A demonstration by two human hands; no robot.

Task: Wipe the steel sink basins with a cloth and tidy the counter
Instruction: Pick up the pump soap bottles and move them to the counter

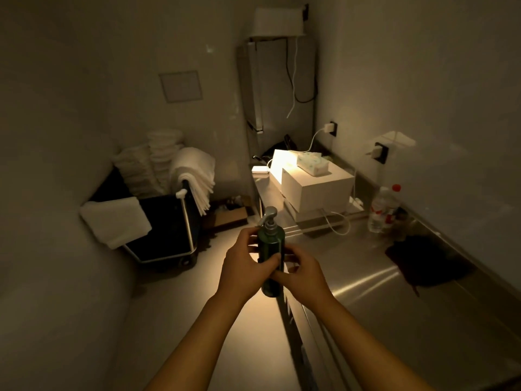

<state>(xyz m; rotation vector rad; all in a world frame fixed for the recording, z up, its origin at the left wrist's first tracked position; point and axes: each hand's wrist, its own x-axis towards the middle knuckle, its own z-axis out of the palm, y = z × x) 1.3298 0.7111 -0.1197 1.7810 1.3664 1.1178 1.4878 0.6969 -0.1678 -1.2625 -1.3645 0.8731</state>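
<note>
A folded white towel (115, 221) drapes over the near left corner of a dark cart (166, 221) that stands on the floor against the left wall. Stacks of white linen (158, 162) rise from the cart, and more folded towels (194, 176) hang over its right rail.

In the middle, both hands hold a dark green pump bottle (271, 249) upright in the air, above the front edge of the steel counter (366, 292). The left hand (242, 266) curls round the bottle's left side with the thumb across its front. The right hand (301, 275) grips it from the right, lower down, fingers wrapped behind. The grey pump head (269, 218) points left.

Behind the bottle a white box (318, 190) sits on the counter with a tissue pack (313, 163) on top and a lit lamp (277, 165) at its far left side. White cables (335, 221) trail from under the box. A tall steel cabinet (270, 88) stands at the far end of the counter.

Further right, a clear plastic bottle with a red cap (383, 210) stands near the back wall. Just in front of it a dark cloth (425, 261) lies flat on the counter, well apart from both hands. No sink basin can be made out in the dim light.
</note>
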